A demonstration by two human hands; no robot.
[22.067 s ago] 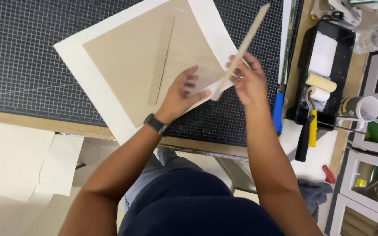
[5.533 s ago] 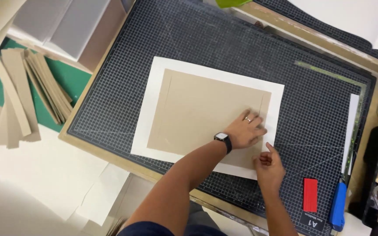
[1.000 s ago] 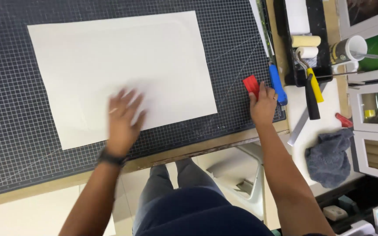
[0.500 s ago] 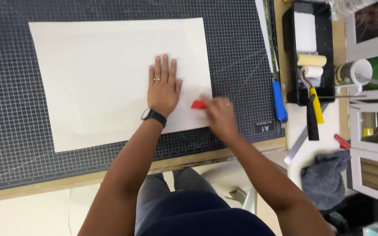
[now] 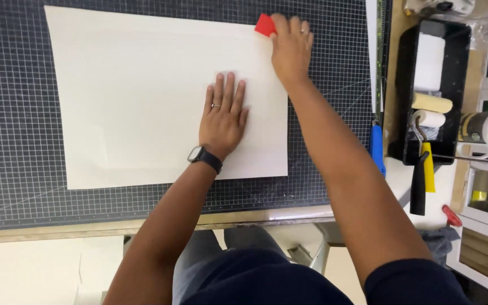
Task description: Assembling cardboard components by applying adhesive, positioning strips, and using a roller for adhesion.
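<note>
Flatly, the left hand [image 5: 223,116] is pressing, fingers spread, on the right part of a large cream sheet [image 5: 142,96] that is lying smooth on the gridded cutting mat [image 5: 323,169] on the worktop. Meanwhile the right hand [image 5: 290,45] is gripping a small red scraper [image 5: 265,25] at the sheet's far right corner.

Your right hand [image 5: 290,45] covers most of the red scraper [image 5: 265,25], so you see only one corner of it, and its fingers hide how they grip it. Your left hand [image 5: 223,116] hides the part of the white sheet [image 5: 136,96] beneath its palm. The cutting mat [image 5: 12,113] is cut off at the top and left edges. The black tray [image 5: 406,85] runs partly out at the top.
</note>
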